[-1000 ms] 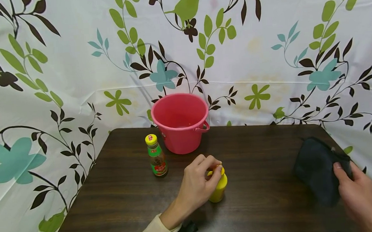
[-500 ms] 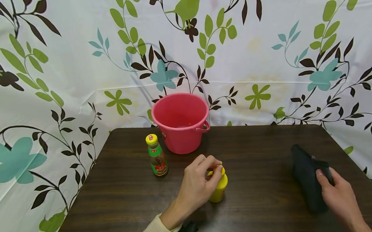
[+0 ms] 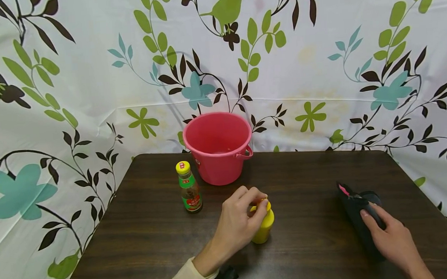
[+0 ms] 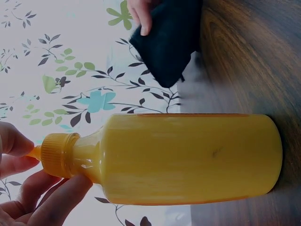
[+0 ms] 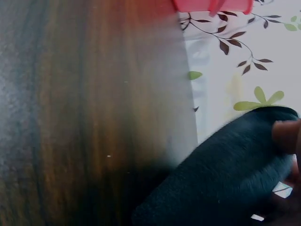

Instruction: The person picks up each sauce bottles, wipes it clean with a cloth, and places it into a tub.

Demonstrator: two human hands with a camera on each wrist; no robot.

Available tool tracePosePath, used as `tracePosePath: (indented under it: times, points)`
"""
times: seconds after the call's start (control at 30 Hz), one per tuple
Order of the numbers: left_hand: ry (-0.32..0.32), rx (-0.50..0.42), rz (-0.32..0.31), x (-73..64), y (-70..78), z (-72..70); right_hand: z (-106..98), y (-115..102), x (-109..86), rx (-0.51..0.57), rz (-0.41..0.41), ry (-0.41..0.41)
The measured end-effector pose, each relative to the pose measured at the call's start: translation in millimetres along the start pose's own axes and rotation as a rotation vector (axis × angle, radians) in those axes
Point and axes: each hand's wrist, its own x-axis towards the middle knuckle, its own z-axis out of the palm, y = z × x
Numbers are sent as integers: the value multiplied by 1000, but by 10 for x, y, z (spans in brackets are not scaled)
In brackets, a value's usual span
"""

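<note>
My left hand pinches the pointed nozzle of a yellow squeeze bottle that stands upright on the table. In the left wrist view, the bottle shows its ribbed cap, with thumb and finger at the tip and other fingers along the neck. Over on the right, my right hand grips a dark zippered pouch by one end, thumb on top. A strip of pink shows at the pouch's far corner. The right wrist view shows the soft dark fabric of the pouch close up, partly hiding the fingers.
A pink bucket stands at the table's back, its handle hanging at the right. Left of it is a glass sauce bottle with a yellow cap. A patterned cloth hangs behind the dark wooden table.
My right hand has carried the pouch leftward and turned it, so its pink strip now shows. My left hand and the squeeze bottle have stayed put.
</note>
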Motion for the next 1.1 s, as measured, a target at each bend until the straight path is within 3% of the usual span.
tracePosePath:
  times: [0.17,0.33,0.57,0.73,0.9,1.1]
  points:
    - [-7,-4,-8,0,2,-3,98,-53,2,-153,-128,11]
    - [-20,-8,-12,4,-3,-6,109,-103,25,-208,-166,33]
    - [-25,-1,-16,0,1,-10,183,-85,103,-281,-335,126]
    - [-28,-4,-23,-1,4,-18,247,-81,211,-366,-317,64]
    - [-34,-13,-29,-4,3,-24,320,-27,272,-355,-278,-26]
    - [-52,6,-11,-3,5,-35,370,19,294,-365,-263,-48]
